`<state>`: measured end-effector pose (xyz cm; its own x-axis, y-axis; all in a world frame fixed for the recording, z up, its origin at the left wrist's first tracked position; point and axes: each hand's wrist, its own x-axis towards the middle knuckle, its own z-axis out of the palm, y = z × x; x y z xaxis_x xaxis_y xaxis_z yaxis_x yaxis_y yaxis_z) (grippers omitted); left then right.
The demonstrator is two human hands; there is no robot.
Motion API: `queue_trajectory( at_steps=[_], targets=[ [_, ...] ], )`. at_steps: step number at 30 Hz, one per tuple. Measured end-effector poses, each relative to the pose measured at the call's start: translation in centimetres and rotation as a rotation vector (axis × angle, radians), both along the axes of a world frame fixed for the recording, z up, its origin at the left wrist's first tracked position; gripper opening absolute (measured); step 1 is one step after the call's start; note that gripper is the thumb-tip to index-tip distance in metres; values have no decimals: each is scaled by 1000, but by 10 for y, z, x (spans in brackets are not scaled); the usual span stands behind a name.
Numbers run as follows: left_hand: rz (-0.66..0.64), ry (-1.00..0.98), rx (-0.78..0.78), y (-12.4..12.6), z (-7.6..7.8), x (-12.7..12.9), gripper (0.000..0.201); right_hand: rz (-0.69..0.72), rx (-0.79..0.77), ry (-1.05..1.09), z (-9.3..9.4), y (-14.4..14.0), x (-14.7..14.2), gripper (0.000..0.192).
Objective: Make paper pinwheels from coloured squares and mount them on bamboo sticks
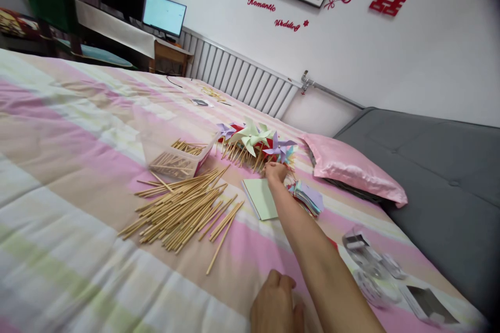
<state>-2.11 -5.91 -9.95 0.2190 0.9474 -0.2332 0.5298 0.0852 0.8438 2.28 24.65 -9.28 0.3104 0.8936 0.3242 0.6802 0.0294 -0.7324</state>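
Note:
My right hand (pixel 275 171) reaches far forward across the bed to a heap of finished paper pinwheels (pixel 255 140) on wooden sticks; its fingers are closed around a pinwheel's stick at the heap's near edge. My left hand (pixel 275 304) rests curled on the striped bedspread near the bottom of the view, holding nothing that I can see. A loose pile of wooden sticks (pixel 183 210) lies left of my right arm. A stack of green paper squares (pixel 261 197) sits just beside my right wrist, with a stack of coloured cut papers (pixel 308 197) on its other side.
A clear plastic box (pixel 172 158) with more sticks stands behind the pile. A pink pillow (pixel 351 169) lies at the right, next to a grey sofa (pixel 437 166). Clear plastic containers (pixel 371 265) lie near my right elbow. A radiator (pixel 242 80) lines the far wall.

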Motion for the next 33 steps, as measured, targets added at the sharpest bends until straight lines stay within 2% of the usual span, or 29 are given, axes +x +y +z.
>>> queue_trajectory(
  at_steps=[8,14,20,25,29,33],
  targets=[
    [-13,2,-37,1,5,-3,44,-60,-200,41,2,0,0,29],
    [24,-21,-30,1,2,-2,43,-58,-303,28,-1,-5,-12,30],
    [6,-18,-30,1,1,-2,41,-49,-323,40,-2,-13,-13,29],
    [0,7,-39,1,5,-4,44,-30,-281,76,7,-20,-6,29],
    [-6,-28,-13,-1,4,-5,41,13,-195,147,23,-42,7,23],
    [74,-22,32,-3,0,-3,37,106,-89,263,43,-99,38,33]
  ],
)
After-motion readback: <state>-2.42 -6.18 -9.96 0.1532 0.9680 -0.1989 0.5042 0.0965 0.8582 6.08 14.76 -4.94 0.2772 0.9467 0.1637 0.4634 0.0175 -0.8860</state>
